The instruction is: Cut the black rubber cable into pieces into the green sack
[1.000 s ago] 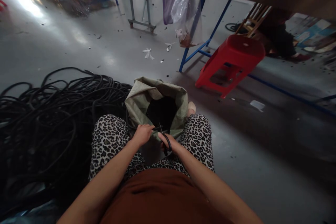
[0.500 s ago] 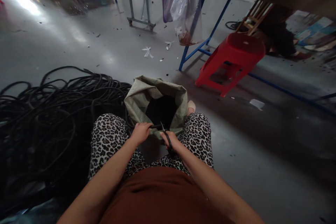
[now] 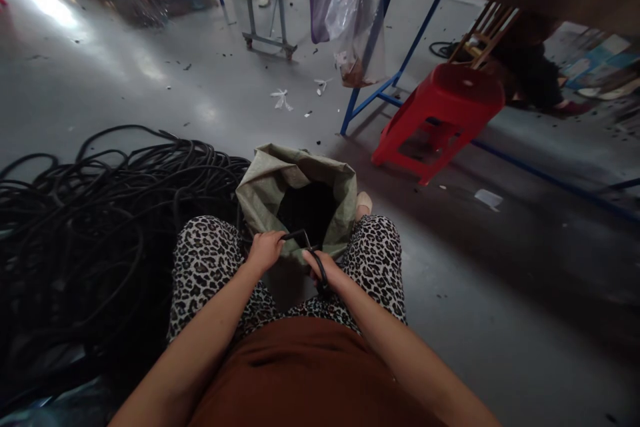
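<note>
A seated person's lap is seen from above, hemmed in by a pile of black tubing (image 3: 95,227) on the left; bare grey floor (image 3: 500,293) lies open on the right. One open sack (image 3: 273,180) stands between the knees. One red stool (image 3: 443,113) stands beyond. The left hand (image 3: 265,250) is clamped on a tube end (image 3: 295,235). The right hand (image 3: 320,265), just beside it, is closed around one pair of scissors (image 3: 320,273) at the sack's near rim.
</note>
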`<state>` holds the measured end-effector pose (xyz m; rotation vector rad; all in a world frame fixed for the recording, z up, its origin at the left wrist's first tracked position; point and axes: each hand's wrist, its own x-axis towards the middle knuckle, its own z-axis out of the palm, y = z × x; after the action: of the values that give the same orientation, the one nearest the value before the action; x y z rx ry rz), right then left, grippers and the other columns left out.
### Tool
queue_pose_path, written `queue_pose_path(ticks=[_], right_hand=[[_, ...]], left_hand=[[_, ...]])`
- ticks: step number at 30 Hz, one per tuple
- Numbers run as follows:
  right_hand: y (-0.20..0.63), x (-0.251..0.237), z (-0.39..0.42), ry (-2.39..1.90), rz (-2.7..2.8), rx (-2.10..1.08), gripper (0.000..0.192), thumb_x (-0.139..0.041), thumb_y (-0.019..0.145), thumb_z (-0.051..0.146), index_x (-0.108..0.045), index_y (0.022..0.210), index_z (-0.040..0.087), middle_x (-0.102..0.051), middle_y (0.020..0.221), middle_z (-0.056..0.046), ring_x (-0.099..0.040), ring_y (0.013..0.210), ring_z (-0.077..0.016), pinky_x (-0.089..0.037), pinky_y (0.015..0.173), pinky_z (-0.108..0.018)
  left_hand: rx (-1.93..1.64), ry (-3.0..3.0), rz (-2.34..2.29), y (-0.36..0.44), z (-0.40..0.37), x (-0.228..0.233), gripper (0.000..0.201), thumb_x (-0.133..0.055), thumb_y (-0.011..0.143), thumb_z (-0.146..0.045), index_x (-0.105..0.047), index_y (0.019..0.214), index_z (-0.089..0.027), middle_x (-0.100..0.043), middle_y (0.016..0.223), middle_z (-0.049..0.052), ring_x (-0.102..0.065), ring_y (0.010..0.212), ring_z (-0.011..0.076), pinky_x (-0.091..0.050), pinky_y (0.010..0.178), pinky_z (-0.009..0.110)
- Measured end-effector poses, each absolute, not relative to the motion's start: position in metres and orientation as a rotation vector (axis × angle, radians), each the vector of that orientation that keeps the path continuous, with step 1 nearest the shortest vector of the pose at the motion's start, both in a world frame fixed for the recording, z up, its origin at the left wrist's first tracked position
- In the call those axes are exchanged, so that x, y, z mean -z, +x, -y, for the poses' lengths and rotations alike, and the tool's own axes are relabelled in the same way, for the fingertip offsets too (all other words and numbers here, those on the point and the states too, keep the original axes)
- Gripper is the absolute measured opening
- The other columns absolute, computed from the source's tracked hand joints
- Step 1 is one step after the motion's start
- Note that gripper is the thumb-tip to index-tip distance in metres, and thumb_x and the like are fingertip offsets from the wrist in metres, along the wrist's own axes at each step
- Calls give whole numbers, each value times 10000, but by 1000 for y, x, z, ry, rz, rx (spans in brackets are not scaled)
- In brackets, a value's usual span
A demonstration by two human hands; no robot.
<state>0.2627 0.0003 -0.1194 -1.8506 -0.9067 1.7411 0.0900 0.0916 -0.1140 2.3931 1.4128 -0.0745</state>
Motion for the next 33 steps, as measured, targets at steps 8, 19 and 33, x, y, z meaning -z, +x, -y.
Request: queue_pose_path(ticks=[8, 19, 33], right_hand=[[262, 121, 0, -1800, 894, -1772, 388, -426, 897, 504, -536, 929, 133, -510, 456, 43, -492, 323, -94, -367, 341, -166], [261, 129, 3, -1734, 911, -1798, 426, -457, 870, 551, -547, 938, 140, -537, 508, 26, -518, 366, -106, -397, 365, -185], [261, 127, 1, -1784, 909, -1785, 401, -482, 863, 530, -561, 928, 143, -552, 568, 7, -546, 425, -117, -415, 385, -194]], left_hand=[[43, 2382, -1423, 91, -91, 113, 293, -452, 858, -260, -597, 1111, -222, -670, 1038, 60, -590, 999, 210, -383, 817, 324], [50, 2442, -1392, 92, -89, 112, 300, -441, 863, -245, -591, 1122, -223, -665, 1035, 62, -586, 987, 216, -371, 817, 336], [73, 2418, -1241, 95, -85, 110, 303, -448, 860, -225, -602, 1120, -251, -662, 1017, 59, -570, 989, 198, -362, 864, 340]])
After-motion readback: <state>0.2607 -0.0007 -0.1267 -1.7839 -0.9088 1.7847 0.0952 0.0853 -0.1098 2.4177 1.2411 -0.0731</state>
